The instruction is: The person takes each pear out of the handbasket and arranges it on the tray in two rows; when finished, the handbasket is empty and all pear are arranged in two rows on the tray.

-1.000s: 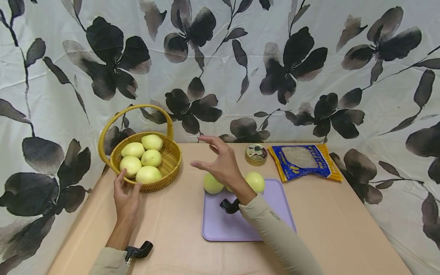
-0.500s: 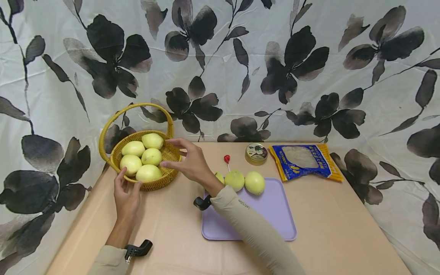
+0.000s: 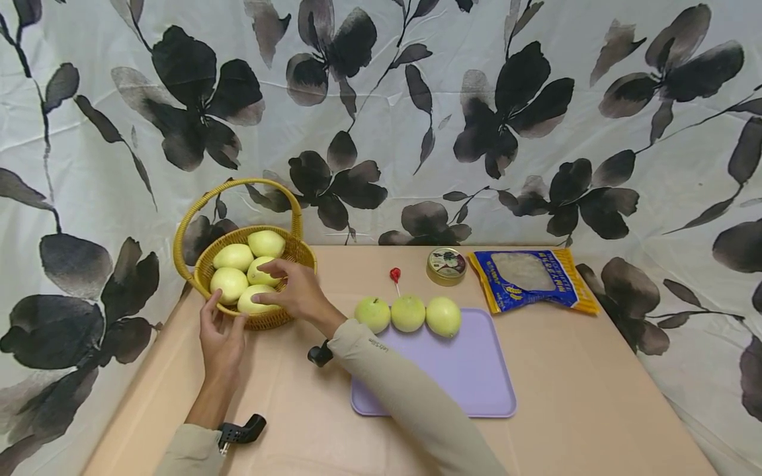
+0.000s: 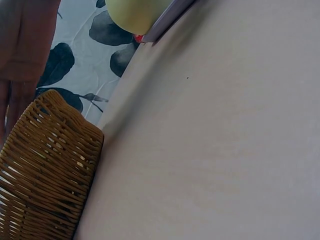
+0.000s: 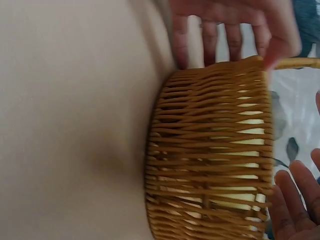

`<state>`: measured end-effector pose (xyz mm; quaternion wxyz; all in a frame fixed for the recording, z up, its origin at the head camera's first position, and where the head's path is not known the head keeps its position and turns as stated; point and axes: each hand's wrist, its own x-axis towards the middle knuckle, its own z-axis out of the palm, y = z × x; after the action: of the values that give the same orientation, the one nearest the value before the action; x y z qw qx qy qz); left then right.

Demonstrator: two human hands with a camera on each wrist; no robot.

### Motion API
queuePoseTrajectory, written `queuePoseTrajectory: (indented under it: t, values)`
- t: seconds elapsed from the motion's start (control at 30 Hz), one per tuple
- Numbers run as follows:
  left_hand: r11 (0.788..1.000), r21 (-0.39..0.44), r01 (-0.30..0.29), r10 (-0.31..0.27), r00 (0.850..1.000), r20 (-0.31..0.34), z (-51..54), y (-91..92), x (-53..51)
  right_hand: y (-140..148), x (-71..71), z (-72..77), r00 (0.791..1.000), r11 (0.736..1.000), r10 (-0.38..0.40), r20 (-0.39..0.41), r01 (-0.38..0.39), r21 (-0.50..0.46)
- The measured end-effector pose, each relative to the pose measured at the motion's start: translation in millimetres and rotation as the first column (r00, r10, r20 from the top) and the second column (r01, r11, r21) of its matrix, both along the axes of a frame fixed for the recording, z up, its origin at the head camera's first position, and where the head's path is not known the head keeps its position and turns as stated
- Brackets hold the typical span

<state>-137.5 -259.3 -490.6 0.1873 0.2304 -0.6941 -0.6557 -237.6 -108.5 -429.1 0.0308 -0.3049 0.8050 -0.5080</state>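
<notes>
Several pale green round fruits lie in a yellow wicker basket at the left of the table. My left hand touches the basket's near left side, its fingers against the wicker and its thumb by the rim. Over the basket's right part my right hand is spread, thumb and fingers apart beside the two right-hand fruits; whether it touches them I cannot tell. Its fingers show above the rim in the right wrist view. Wicker hides part of the fruits there.
A purple tray stands right of centre, with three green fruits in a row at its back edge. Behind them are a red lollipop, a round tin and a blue and yellow packet. Patterned cloth hangs behind.
My right hand has moved left from above the tray to over the basket, uncovering the tray's fruits and the lollipop. My left hand has stayed at the basket.
</notes>
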Motion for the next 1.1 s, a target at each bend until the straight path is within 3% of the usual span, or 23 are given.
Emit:
queuePoseTrajectory:
  t: [0.1, 0.23, 0.33, 0.5, 0.97, 1.1]
  values:
    - [1.0, -0.001, 0.007, -0.007, 1.0, 0.002, -0.2, -0.5, 0.4, -8.9, -2.1, -5.1, 1.0, 0.999, -0.015, 0.004, 0.015, 0.052]
    - [1.0, -0.006, 0.015, -0.015, 1.0, 0.007, -0.2, -0.2, 1.4, -17.2, -5.5, -8.3, 0.998, 0.984, -0.029, -0.063, 0.04, 0.176]
    - [1.0, -0.006, 0.01, -0.01, 1.0, 0.012, 0.7, -0.2, 2.0, -21.8, -7.3, -7.6, 0.992, 0.953, -0.037, -0.122, 0.071, 0.293]
    - [1.0, 0.001, 0.008, -0.008, 1.0, 0.009, 0.8, -0.5, 1.3, -26.9, -7.8, -4.5, 0.986, 0.903, -0.064, -0.154, 0.123, 0.411]
    - [0.999, 0.026, 0.019, -0.019, 1.0, -0.024, -1.2, -0.7, 0.6, -39.5, -10.0, -7.3, 0.98, 0.848, -0.062, -0.188, 0.151, 0.508]
    - [1.0, 0.022, 0.019, -0.018, 0.999, -0.026, -0.9, -1.3, 0.8, -38.8, -10.7, -7.0, 0.981, 0.855, -0.055, -0.187, 0.143, 0.499]
